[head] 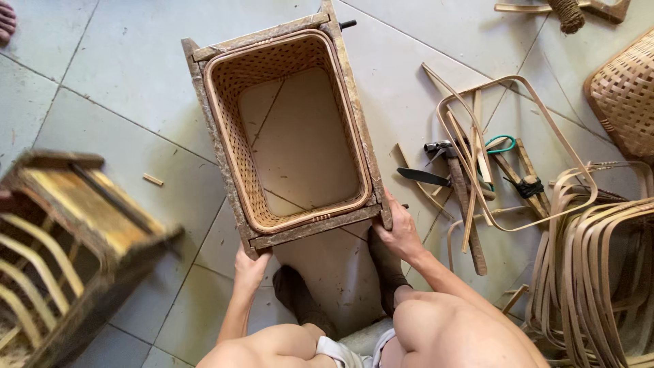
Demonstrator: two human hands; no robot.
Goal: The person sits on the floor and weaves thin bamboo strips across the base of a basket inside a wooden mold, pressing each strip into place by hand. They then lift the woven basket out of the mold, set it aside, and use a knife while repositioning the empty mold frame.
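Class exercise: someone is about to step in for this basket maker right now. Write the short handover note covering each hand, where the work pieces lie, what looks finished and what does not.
Left hand: grips the near left corner of the wooden frame.
Right hand: grips the near right corner, fingers around the post.
Woven basket: sits inside the frame on the tiled floor, open end up; floor tiles show through it, so no bottom is visible.
Done: woven sides and a rim band look in place.
Left: the bottom appears open.
Nearby right: hammer, knife, bent bamboo strips. A second frame stands on the left.
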